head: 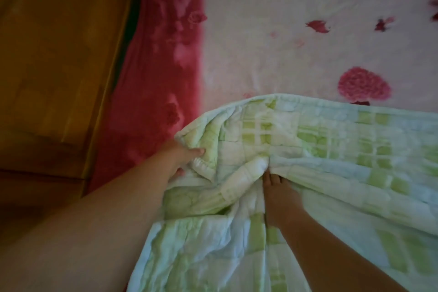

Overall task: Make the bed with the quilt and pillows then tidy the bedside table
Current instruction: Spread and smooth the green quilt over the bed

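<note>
Nearest me, my bare forearms (99,225) reach over the green-checked quilt (320,149), bunched at the near end of the pink floral sheet (279,38). My left hand (182,156) has its grip closed on the quilt's left edge. My right hand (279,194) clutches a middle fold. A wooden panel (59,54) runs along the far left.
</note>
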Demonstrator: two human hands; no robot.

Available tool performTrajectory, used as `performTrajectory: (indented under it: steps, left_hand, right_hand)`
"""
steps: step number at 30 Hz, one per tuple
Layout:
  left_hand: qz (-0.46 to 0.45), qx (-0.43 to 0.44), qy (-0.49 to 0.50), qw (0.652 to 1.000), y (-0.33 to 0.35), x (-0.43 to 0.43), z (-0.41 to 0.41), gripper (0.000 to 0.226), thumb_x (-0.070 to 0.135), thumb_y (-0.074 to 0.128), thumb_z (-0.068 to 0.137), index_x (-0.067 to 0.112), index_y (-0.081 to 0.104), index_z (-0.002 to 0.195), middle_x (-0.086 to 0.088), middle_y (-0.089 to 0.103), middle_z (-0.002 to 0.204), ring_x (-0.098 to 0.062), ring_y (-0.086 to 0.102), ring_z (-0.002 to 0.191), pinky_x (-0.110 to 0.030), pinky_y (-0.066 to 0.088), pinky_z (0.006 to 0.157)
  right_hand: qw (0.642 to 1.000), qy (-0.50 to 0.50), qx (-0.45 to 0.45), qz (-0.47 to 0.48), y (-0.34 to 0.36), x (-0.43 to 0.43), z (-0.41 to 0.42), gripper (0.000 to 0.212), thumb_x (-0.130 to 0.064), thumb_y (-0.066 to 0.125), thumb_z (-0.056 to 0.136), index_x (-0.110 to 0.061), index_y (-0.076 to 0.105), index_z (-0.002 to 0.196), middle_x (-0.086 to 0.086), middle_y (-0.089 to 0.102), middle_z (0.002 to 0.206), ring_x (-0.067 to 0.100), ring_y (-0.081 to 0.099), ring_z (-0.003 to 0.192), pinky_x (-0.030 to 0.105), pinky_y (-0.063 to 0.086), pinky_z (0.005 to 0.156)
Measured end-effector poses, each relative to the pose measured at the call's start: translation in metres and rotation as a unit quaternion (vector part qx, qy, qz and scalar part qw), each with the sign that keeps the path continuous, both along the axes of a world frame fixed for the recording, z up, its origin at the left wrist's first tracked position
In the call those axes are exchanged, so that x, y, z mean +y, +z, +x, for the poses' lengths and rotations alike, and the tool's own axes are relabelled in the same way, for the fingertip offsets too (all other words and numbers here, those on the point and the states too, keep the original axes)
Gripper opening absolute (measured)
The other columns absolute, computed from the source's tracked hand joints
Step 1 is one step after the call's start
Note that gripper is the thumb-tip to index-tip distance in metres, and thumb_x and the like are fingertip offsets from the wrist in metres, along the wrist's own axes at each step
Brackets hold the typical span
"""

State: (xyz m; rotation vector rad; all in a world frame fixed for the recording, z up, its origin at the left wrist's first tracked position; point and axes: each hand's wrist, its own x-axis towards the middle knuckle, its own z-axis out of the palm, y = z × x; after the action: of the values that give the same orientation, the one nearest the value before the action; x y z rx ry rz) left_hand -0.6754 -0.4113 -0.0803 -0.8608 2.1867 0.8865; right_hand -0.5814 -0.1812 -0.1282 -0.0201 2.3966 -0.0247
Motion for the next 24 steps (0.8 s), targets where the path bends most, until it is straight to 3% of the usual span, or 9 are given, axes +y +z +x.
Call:
performTrajectory:
  steps: [3, 5, 9, 12, 13, 15, 18, 21, 24]
  left_hand:
    - [0.06, -0.079, 0.042, 0.994, -0.009, 0.016, 0.004, 0.04, 0.044, 0.072, 0.082, 0.01, 0.052, 0.089, -0.004, 0.047, 0.057, -0.006, 0.032, 0.021, -0.01, 0.021, 0.03]
    - [0.096, -0.09, 0.079, 0.988, -0.01, 0.021, 0.001, 0.03, 0.03, 0.072, 0.085, 0.009, 0.051, 0.085, -0.005, 0.049, 0.062, -0.006, 0.034, 0.02, -0.011, 0.025, 0.026]
    - [0.178, 0.013, 0.208, 0.962, -0.009, 0.022, 0.002, 0.028, 0.003, 0.066, 0.087, 0.001, 0.054, 0.112, -0.017, 0.061, 0.108, -0.027, 0.065, 0.06, -0.035, 0.055, 0.039]
    - [0.15, 0.129, 0.201, 0.959, -0.006, 0.021, -0.003, 0.023, 0.001, 0.061, 0.09, 0.012, 0.053, 0.108, -0.012, 0.058, 0.106, -0.029, 0.062, 0.066, -0.039, 0.055, 0.042]
    - [0.138, 0.158, 0.196, 0.958, -0.004, 0.018, -0.006, 0.023, 0.001, 0.06, 0.091, 0.016, 0.053, 0.107, -0.01, 0.057, 0.103, -0.03, 0.063, 0.067, -0.039, 0.056, 0.044]
    - [0.121, 0.226, 0.187, 0.948, 0.001, 0.01, -0.016, 0.024, 0.001, 0.059, 0.091, 0.013, 0.058, 0.111, -0.01, 0.059, 0.104, -0.033, 0.065, 0.08, -0.047, 0.059, 0.058]
    - [0.047, 0.314, 0.108, 0.942, 0.006, -0.005, -0.037, 0.027, 0.01, 0.062, 0.087, 0.007, 0.06, 0.114, -0.012, 0.064, 0.112, -0.029, 0.064, 0.099, -0.048, 0.055, 0.085]
    - [-0.013, 0.375, 0.079, 0.924, 0.011, -0.015, -0.058, 0.033, 0.012, 0.062, 0.088, 0.005, 0.058, 0.12, -0.013, 0.062, 0.119, -0.028, 0.06, 0.11, -0.04, 0.05, 0.093]
    - [-0.043, 0.393, 0.094, 0.914, 0.001, -0.019, -0.072, 0.035, 0.013, 0.059, 0.091, 0.001, 0.056, 0.124, -0.019, 0.059, 0.126, -0.032, 0.056, 0.118, -0.036, 0.043, 0.095]
  right_hand:
    - [0.999, 0.012, 0.018, -0.034, 0.004, 0.011, -0.008, 0.099, -0.041, 0.063, 0.081, -0.017, 0.001, 0.154, 0.003, 0.022, 0.153, 0.025, 0.034, 0.135, 0.039, 0.042, 0.101]
    - [0.998, -0.02, 0.006, -0.065, 0.012, 0.02, -0.019, 0.08, -0.041, 0.053, 0.087, -0.023, 0.012, 0.153, -0.001, 0.036, 0.149, 0.023, 0.041, 0.133, 0.037, 0.041, 0.102]
    - [0.982, -0.132, 0.08, -0.111, 0.028, 0.025, -0.036, 0.037, -0.034, 0.048, 0.093, -0.02, 0.058, 0.126, 0.007, 0.059, 0.13, 0.025, 0.054, 0.12, 0.032, 0.043, 0.095]
    - [0.915, -0.338, 0.131, -0.175, 0.033, 0.02, -0.044, 0.028, -0.03, 0.054, 0.093, -0.014, 0.066, 0.113, 0.013, 0.066, 0.115, 0.028, 0.063, 0.105, 0.029, 0.046, 0.085]
    - [0.876, -0.408, 0.132, -0.222, 0.03, 0.016, -0.043, 0.024, -0.026, 0.056, 0.093, -0.016, 0.064, 0.113, 0.012, 0.066, 0.114, 0.026, 0.065, 0.101, 0.029, 0.048, 0.084]
    - [0.758, -0.542, 0.131, -0.338, 0.021, 0.01, -0.046, 0.005, -0.01, 0.063, 0.088, -0.013, 0.065, 0.091, 0.016, 0.069, 0.103, 0.023, 0.066, 0.079, 0.035, 0.054, 0.078]
    - [0.666, -0.595, 0.182, -0.411, 0.013, 0.006, -0.057, 0.023, 0.004, 0.071, 0.077, -0.014, 0.06, 0.067, 0.011, 0.065, 0.073, 0.02, 0.06, 0.06, 0.043, 0.056, 0.075]
    - [0.65, -0.573, 0.187, -0.463, 0.017, -0.001, -0.073, 0.023, 0.006, 0.072, 0.077, -0.012, 0.062, 0.069, 0.006, 0.064, 0.07, 0.018, 0.062, 0.061, 0.038, 0.058, 0.072]
    - [0.673, -0.543, 0.186, -0.466, 0.006, -0.004, -0.077, 0.017, 0.004, 0.068, 0.081, -0.012, 0.065, 0.076, 0.01, 0.067, 0.079, 0.019, 0.063, 0.065, 0.032, 0.057, 0.069]
